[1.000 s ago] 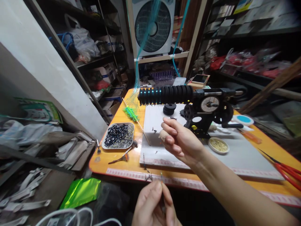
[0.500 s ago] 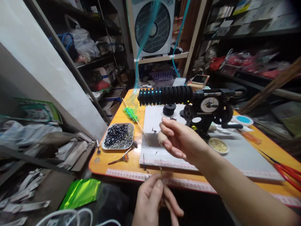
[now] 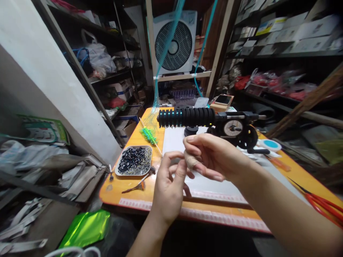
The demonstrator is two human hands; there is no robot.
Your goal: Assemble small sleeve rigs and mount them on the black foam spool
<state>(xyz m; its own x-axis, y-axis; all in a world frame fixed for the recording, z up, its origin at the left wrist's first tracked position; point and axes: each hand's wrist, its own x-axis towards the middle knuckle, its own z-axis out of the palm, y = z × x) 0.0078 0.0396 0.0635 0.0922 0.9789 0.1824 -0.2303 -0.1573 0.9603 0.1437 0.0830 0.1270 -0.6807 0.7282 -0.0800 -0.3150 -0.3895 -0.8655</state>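
My left hand point(image 3: 171, 182) is raised over the front of the white board point(image 3: 211, 191), thumb and index finger pinched; whatever lies between them is too small to make out. Close beside it, my right hand point(image 3: 207, 155) has its fingers curled together, with a tan wrap round one finger, and its fingertips meet those of the left. What it pinches, if anything, is hidden. Behind the hands a black ribbed roller point(image 3: 187, 117) with teal strands extends from a hand-cranked machine point(image 3: 234, 128).
Left of the hands are a white tray point(image 3: 134, 174) of dark beads and a green bristly piece point(image 3: 148, 135) on a stick. Red-handled scissors point(image 3: 318, 203) lie at the right. Teal strands point(image 3: 156, 85) hang before a fan point(image 3: 173, 46). A phone point(image 3: 223, 99) rests at the back.
My left hand has risen from below the table edge to meet my right hand. The view has shifted slightly, so the table and machine sit lower.
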